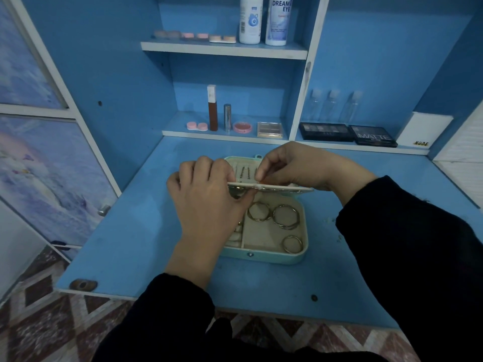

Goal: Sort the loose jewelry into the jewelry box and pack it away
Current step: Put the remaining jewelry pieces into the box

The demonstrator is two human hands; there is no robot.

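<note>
Item: mint-green jewelry box (277, 257), open, lying flat near the middle of a blue fold-down desk (130, 244). Lid (244, 159): raised at the back, with a few thin pieces hanging in a row on its inner face, too small to identify. Cream inner panel (287, 188): held roughly level above the rear of the tray, seen edge-on, with gold pieces showing beneath it. Left hand (206, 205): over the left part of the box, fingers curled, pinching the panel's left end. It hides most of the left compartments, where only pale rolls and a glint of gold show. Right hand (292, 165): behind the panel, thumb and forefinger pinching its upper edge near the middle, other fingers folded. Both arms are in black sleeves. Right compartment: three gold hoops (285, 216), two close side by side at the rear, one apart in the front right corner. Lower shelf, behind the desk: pink lens case (197, 126), brown tube with white cap (212, 111), silver stick (228, 117), round pink compact (242, 127), small palette (269, 129). Right bay: three clear bottles (332, 105), two black palettes (325, 131), one marked MATTE, and a white box (420, 131) marked NUDE. Upper shelf: two white bottles (251, 19) standing side by side, with a row of lens cases to their left.
</note>
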